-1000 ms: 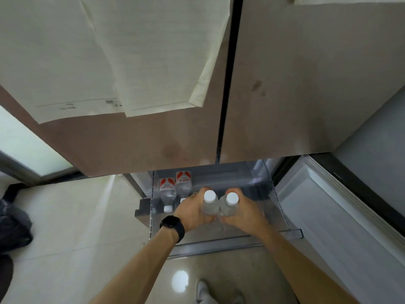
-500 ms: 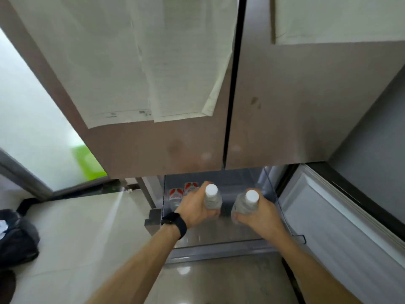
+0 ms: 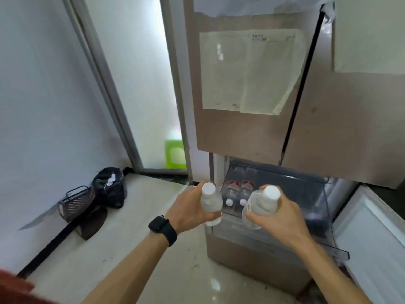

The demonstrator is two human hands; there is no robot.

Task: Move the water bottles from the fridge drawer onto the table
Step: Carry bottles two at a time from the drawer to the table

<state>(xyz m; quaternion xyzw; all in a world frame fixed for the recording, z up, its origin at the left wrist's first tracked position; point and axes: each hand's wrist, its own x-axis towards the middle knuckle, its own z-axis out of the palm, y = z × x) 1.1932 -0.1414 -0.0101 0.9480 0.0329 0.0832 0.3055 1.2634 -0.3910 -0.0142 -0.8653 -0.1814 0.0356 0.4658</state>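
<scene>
1. A black bag (image 3: 109, 187), with something white at its top, sits in the corner of the pale floor (image 3: 131, 249), where the white wall (image 3: 43, 106) meets a frosted glass panel (image 3: 135, 84).
2. A dark wire basket (image 3: 76, 202) stands just beside the bag, along the floor's wall edge.
3. A dark brown object (image 3: 93, 222), too unclear to name, lies against the basket.
4. A green container (image 3: 175, 153) shows blurred behind the glass, at its lower edge.
5. Overlapping paper sheets (image 3: 247, 71) hang on a brown door (image 3: 241, 132).
</scene>
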